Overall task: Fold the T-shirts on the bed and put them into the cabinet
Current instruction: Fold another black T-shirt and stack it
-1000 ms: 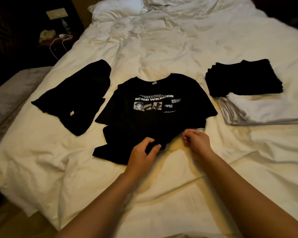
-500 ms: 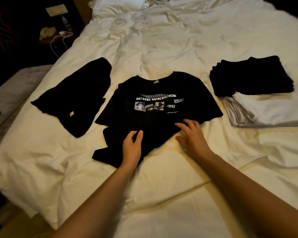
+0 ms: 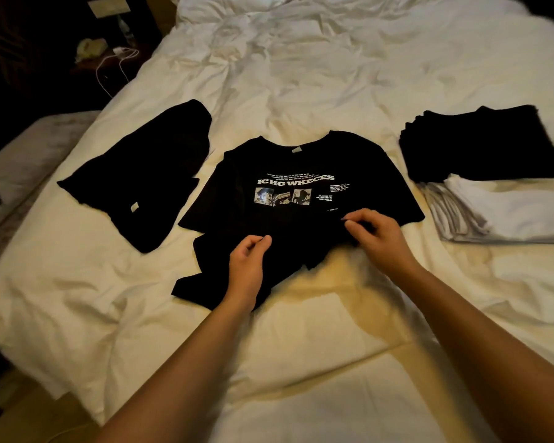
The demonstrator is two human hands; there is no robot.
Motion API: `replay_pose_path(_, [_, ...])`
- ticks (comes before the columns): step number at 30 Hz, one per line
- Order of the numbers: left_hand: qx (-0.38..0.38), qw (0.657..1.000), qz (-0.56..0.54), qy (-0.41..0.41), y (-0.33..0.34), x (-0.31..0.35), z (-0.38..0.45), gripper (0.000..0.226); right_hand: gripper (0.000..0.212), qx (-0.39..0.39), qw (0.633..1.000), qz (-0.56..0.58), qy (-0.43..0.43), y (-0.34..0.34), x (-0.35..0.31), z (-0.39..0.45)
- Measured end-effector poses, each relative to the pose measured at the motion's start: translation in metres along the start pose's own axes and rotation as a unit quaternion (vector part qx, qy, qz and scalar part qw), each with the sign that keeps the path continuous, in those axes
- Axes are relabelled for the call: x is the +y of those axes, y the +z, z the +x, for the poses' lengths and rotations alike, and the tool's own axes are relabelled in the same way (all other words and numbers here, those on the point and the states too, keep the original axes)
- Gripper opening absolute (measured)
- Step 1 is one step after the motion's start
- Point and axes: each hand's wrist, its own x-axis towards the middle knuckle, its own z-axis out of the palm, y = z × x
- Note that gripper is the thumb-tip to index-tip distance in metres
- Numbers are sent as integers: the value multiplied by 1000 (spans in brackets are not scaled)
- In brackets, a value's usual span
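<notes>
Both hands on the black printed cotton T-shirt (image 3: 298,193)
Left hand (image 3: 247,270) and right hand (image 3: 376,238) each pinch its lower fabric, fingers curled; folded black-and-white stack (image 3: 493,174) at three o'clock.

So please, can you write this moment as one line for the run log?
step: folding printed black T-shirt | left hand: pinches its lower cloth | right hand: pinches its lower cloth | folded stack: at right on bed
</notes>
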Motion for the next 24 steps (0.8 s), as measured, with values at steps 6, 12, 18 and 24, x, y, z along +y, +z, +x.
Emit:
replay_pose_path(6, [-125, 981, 78, 128, 6, 3, -29, 19, 25, -31, 995, 56, 73, -24, -28, -21])
replay_pose_path(12, [-217, 934, 249, 140, -1, -32, -55, 21, 29, -114, 982, -62, 135, -32, -25, -62])
replay_pose_path(18, [-253, 878, 354, 199, -5, -49, -70, 21, 30, 187, 954, -57, 226, -23, -2, -120])
replay_pose_path(24, [-253, 797, 420, 351, 20, -43, -81, 29, 30, 91, 905, 157, 384, -16, -10, -132])
